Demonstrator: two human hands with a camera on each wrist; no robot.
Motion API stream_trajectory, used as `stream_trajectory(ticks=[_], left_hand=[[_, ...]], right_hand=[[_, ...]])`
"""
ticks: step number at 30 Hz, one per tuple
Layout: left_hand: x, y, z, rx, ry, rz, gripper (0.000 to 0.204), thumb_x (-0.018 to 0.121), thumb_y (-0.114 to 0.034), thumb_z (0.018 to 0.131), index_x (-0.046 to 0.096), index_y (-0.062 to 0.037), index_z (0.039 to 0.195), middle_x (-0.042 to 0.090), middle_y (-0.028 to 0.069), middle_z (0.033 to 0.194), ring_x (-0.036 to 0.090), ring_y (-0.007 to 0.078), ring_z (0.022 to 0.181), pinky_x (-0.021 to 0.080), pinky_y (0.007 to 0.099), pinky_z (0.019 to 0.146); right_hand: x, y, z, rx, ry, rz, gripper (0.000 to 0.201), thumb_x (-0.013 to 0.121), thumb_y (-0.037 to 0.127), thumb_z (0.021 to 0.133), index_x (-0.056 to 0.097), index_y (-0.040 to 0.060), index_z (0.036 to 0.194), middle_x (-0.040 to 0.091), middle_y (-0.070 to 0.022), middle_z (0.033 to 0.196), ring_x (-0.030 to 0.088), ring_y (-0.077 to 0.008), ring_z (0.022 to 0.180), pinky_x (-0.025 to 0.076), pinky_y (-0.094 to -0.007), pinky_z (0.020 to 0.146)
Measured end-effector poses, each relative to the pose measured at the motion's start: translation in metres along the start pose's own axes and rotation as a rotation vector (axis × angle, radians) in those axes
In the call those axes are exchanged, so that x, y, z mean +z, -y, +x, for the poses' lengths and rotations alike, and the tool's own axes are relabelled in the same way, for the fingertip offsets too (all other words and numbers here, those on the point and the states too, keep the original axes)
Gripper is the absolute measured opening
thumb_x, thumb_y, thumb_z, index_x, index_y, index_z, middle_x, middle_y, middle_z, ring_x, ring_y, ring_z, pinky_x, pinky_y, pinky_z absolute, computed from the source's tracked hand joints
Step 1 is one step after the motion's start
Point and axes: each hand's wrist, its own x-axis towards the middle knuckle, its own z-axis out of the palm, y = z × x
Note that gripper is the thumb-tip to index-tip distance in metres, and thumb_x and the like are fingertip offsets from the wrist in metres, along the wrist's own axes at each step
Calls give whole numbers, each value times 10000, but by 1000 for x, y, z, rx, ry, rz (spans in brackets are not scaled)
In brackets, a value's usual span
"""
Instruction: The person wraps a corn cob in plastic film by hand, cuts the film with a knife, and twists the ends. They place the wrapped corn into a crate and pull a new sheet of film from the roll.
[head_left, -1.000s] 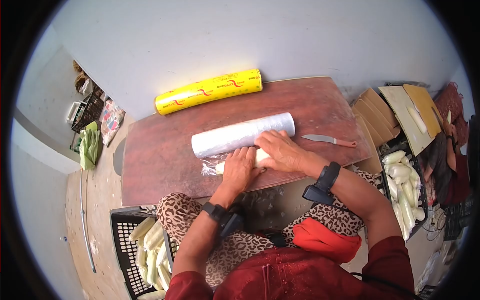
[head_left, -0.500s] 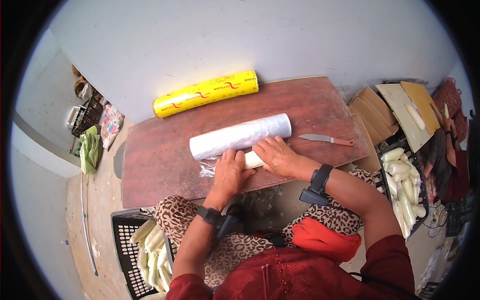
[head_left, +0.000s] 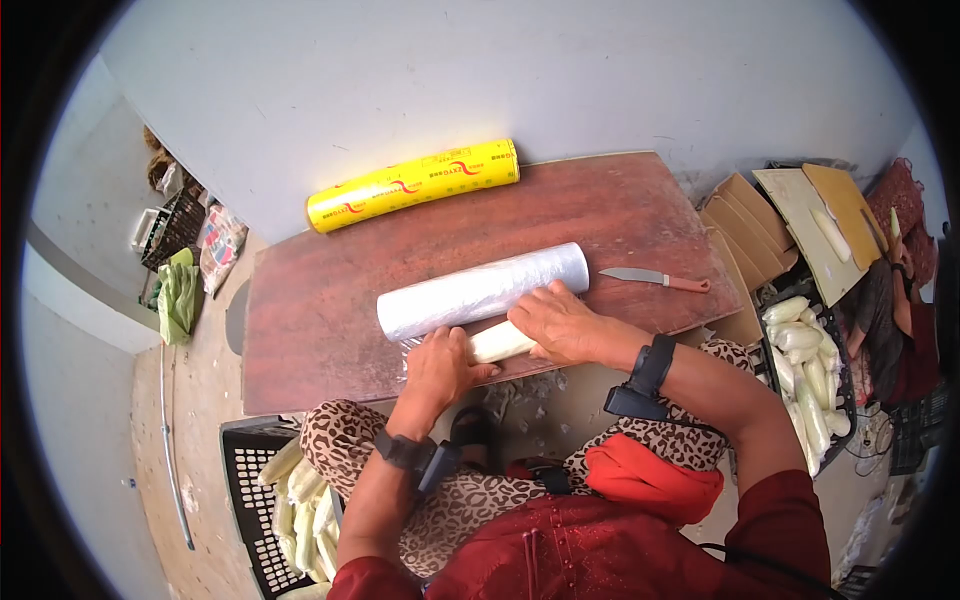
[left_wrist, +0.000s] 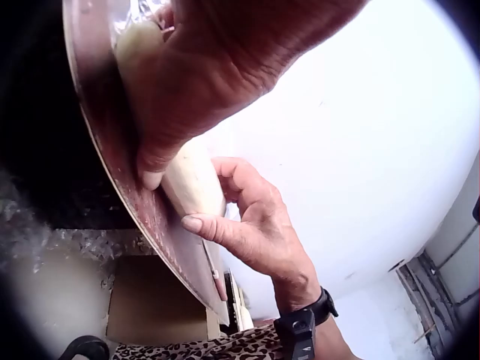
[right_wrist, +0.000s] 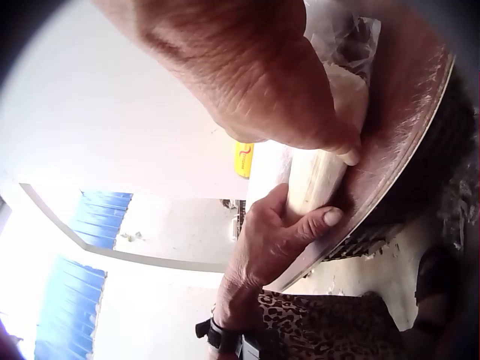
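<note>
A pale, elongated vegetable (head_left: pixel 500 342) lies near the front edge of the table, just in front of a clear cling film roll (head_left: pixel 480 290). My left hand (head_left: pixel 438 370) grips its left end, thumb along the near side. The right end is held by my right hand (head_left: pixel 560 325), whose fingers reach over it close to the roll. Both ends are partly covered by the hands; the pale middle shows between them. In the left wrist view, the thumbs press on the vegetable (left_wrist: pixel 193 180) from the near side. Crinkled film (right_wrist: pixel 349 37) shows beyond the vegetable in the right wrist view.
A yellow printed roll (head_left: pixel 415 185) lies at the table's back against the wall. Right of the film roll is a knife (head_left: pixel 655 279). Crates with pale wrapped vegetables (head_left: pixel 300 510) stand at lower left and at right (head_left: pixel 805 370). Cardboard (head_left: pixel 750 235) leans beside the table.
Both hands first draw closer together, then spread apart, baring more of the vegetable's middle. The left hand has moved left and toward the body; the clear roll has shifted slightly nearer.
</note>
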Motion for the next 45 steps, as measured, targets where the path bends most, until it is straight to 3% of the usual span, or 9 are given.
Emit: stream_trajectory(ticks=[5,11,12,18,21,26,29,38,45], left_hand=[[-4,7,-1,-59,42,101,624,799,-531,660,653,-30,1004,665,141,1023,628,294,1013,510,410,832],[-22,31,-7,-160,205,192,520,780,-478,666,715,-28,918,706,186,917,682,329,891,534,423,793],[-27,30,-8,-198,246,203,464,790,-391,666,706,-37,954,697,179,977,663,326,959,526,429,817],[-62,-19,-41,-56,-77,238,457,782,-205,715,613,-18,1097,615,154,1124,567,314,1076,468,418,911],[-33,-44,-32,231,-335,23,537,750,-159,754,530,41,1201,555,205,1184,542,346,1084,449,421,934],[27,-49,-6,223,-283,-12,682,763,-158,703,438,60,1261,517,194,1196,493,352,1112,389,435,969],[48,-42,2,269,-441,-18,696,773,-182,677,437,43,1244,518,175,1153,488,347,1086,377,451,951],[36,-43,5,264,-413,-77,659,792,-276,682,480,3,1190,532,148,1075,500,320,1008,388,423,870],[36,-37,23,220,-378,-18,550,800,-384,663,535,-52,1012,554,90,943,533,275,925,415,405,806]], right_hand=[[-1,4,1,31,16,1,382,757,184,729,546,51,1018,554,-111,1006,525,-275,992,363,-421,858],[3,3,0,21,-18,28,319,741,153,722,543,60,954,553,-98,973,525,-267,968,363,-423,835],[2,3,0,22,-14,29,315,739,151,722,543,60,951,553,-97,971,525,-267,966,364,-423,832],[6,3,-2,5,-70,17,278,721,136,727,549,62,932,557,-93,967,530,-271,955,369,-425,822],[12,2,0,9,-94,5,261,711,130,733,563,62,938,555,-99,979,539,-278,965,372,-428,825],[8,8,-1,83,-46,43,260,701,137,746,590,59,968,550,-116,1007,547,-284,997,373,-429,835],[4,7,-3,78,-73,68,263,700,152,753,593,53,971,551,-121,1014,548,-282,1009,373,-436,836],[1,-4,4,140,10,106,186,564,212,896,598,54,987,578,-122,1024,565,-287,1030,375,-484,840],[-14,-18,24,254,14,206,205,488,184,935,606,25,986,632,-172,1015,601,-356,989,404,-530,813]])
